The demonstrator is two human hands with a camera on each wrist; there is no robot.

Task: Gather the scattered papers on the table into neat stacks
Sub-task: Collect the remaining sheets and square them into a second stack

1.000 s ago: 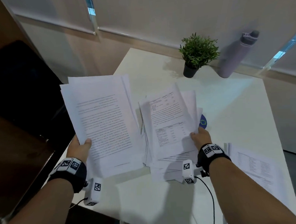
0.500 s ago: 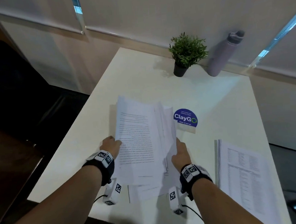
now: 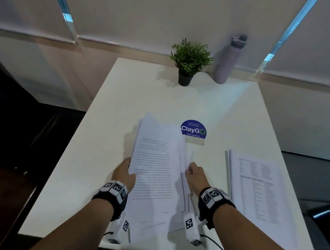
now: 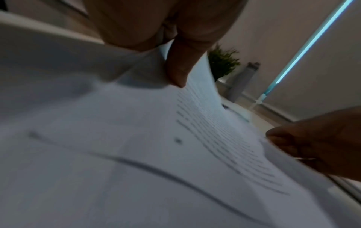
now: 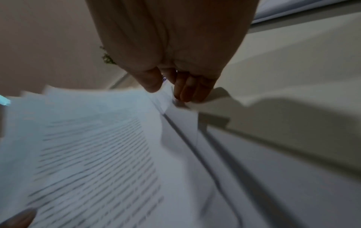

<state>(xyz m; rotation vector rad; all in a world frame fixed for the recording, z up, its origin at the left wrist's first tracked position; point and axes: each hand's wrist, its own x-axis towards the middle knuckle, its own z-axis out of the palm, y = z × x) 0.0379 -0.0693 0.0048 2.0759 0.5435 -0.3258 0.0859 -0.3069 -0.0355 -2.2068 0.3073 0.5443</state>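
A loose paper pile (image 3: 157, 175) is lying mid-desk (image 3: 107, 139), a neat stack (image 3: 259, 186) to its right, a plant (image 3: 189, 60) and bottle (image 3: 227, 62) standing behind.

I see papers (image 3: 155, 175) thin matt white sheets, printed | table (image 3: 120, 100) smooth matt white top | bottle (image 3: 228, 64) matt lilac finish | sign (image 3: 193, 130) glossy blue face | wristbands (image 3: 114, 196) black cloth

Papers (image 3: 155, 175): two separate bundles were merged into one pile.
Left hand (image 3: 124, 174): moved inward to the pile's left edge.
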